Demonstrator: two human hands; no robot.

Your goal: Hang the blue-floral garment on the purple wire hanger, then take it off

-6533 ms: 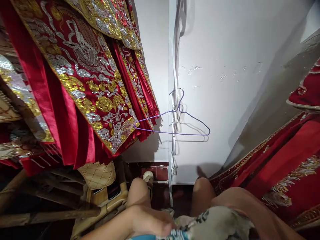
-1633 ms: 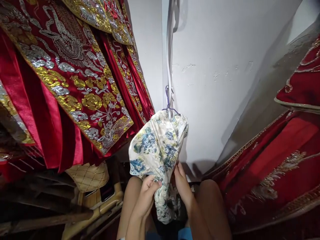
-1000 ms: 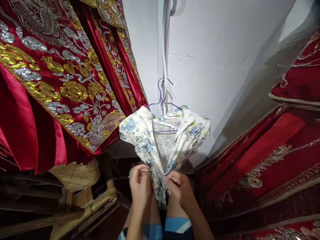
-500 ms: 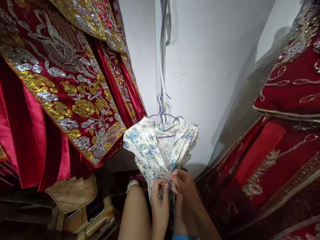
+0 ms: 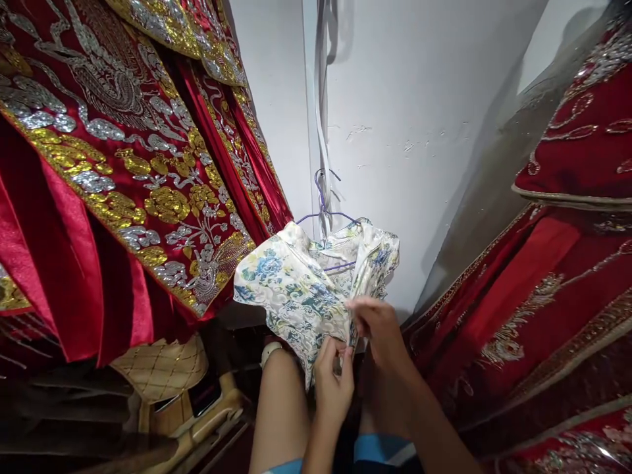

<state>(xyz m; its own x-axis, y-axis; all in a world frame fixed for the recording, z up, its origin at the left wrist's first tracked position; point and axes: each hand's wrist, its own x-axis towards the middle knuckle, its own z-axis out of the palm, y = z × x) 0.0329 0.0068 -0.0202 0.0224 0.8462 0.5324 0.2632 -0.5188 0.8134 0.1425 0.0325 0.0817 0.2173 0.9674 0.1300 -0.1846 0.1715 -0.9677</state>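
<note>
A white blouse point(image 5: 301, 296) with blue and yellow flowers hangs on a thin purple hanger point(image 5: 323, 204), its neckline open in a V. My left hand point(image 5: 334, 378) pinches the front edge of the blouse low down, thumb and fingers together. Just above and to the right, my right hand point(image 5: 379, 326) has its fingers closed on the same front edge, at the bottom of the V. Whether a button lies between the fingers is too small to tell.
The hanger hooks onto a white strap point(image 5: 322, 131) running down a pale wall point(image 5: 405, 85). Red embroidered garments point(image 5: 168, 204) hang at left, with more red beaded cloth point(image 5: 533, 276) at right. Below left is a wooden chair point(image 5: 197, 428) with a quilted cushion point(image 5: 162, 368). My bare knee point(image 5: 279, 401) shows below.
My right hand has moved up along the blouse's front edge, away from my left hand. The blouse's left side is spread wider, and the view has shifted slightly.
</note>
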